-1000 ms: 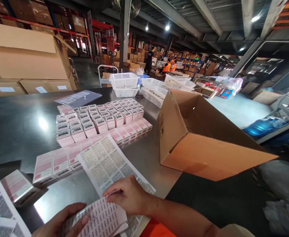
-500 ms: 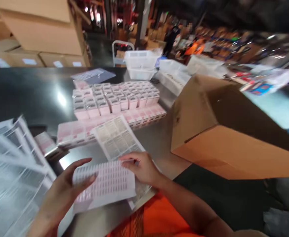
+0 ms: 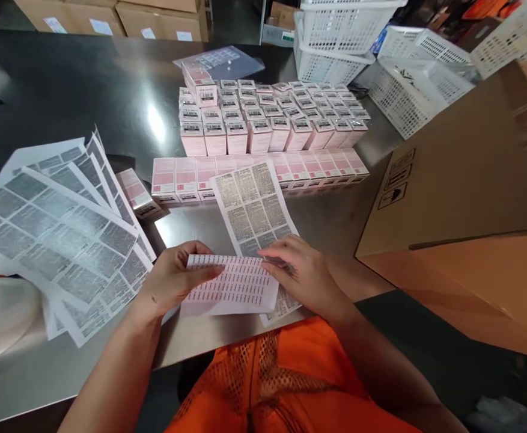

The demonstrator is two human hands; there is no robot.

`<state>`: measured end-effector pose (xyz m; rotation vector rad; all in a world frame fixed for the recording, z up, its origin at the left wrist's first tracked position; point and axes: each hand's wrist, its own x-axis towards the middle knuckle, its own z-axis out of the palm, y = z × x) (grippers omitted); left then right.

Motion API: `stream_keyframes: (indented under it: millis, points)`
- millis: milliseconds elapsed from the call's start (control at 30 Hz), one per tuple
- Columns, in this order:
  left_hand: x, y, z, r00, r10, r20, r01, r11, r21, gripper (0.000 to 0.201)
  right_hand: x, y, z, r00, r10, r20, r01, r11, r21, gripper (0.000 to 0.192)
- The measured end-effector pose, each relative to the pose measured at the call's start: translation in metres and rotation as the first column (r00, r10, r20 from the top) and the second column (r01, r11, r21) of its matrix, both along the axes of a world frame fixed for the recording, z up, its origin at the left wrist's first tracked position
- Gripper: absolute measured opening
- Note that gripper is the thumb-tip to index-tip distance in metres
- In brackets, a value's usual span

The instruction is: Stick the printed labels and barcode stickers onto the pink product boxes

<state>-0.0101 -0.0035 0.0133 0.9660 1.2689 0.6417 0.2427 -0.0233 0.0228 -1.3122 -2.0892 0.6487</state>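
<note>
A white sheet of small printed labels (image 3: 231,285) is held low over the table's front edge. My left hand (image 3: 173,278) grips its left side, thumb on top and fingers underneath. At the upper right corner, my right hand (image 3: 301,270) pinches the sheet between thumb and forefinger. Beneath it lies a sheet of larger text stickers (image 3: 249,207), partly hidden by the label sheet and my right hand. Beyond, a row of pink-and-white boxes (image 3: 185,174) lies flat, with several rows of upright boxes (image 3: 258,135) behind it, barcodes on their tops.
Several printed sticker sheets (image 3: 65,222) are piled at the left, with a single small box (image 3: 137,192) beside them. A large open carton (image 3: 452,180) stands at the right. White plastic baskets (image 3: 335,36) and a clear plastic folder (image 3: 227,60) sit at the back.
The view has tilted downward and turned left, and is sharper. My left thumb, earlier lifted apart from the fingers, now presses on the label sheet. My right hand keeps its pinch at the corner.
</note>
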Motion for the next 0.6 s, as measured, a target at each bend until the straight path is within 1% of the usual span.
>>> stream_keyframes:
  millis: [100,200,300,433,600]
  points:
    - [0.002,-0.001,0.004,1.0,-0.016,-0.011,0.016,1.0,-0.01,0.033,-0.002,-0.001,-0.002,0.99,0.037,0.138,-0.045,0.997,0.056,0.015]
    - [0.003,-0.001,0.005,1.0,-0.001,-0.004,0.001,1.0,-0.029,0.031,-0.005,-0.004,-0.006,0.979,0.025,0.204,-0.044,0.995,0.088,0.015]
    - [0.003,-0.001,0.005,1.0,0.009,0.015,-0.008,0.999,-0.052,0.032,-0.008,-0.007,-0.009,0.976,0.002,0.219,-0.032,0.991,0.132,0.015]
    - [0.004,-0.001,0.006,1.0,0.002,0.029,0.0,0.997,-0.075,0.034,-0.009,-0.008,-0.01,0.982,-0.014,0.188,-0.017,0.986,0.165,0.015]
    - [0.003,0.0,0.005,0.997,-0.075,0.005,0.075,0.993,-0.096,0.034,-0.006,-0.014,-0.009,0.977,0.058,0.205,-0.104,0.97,0.219,0.018]
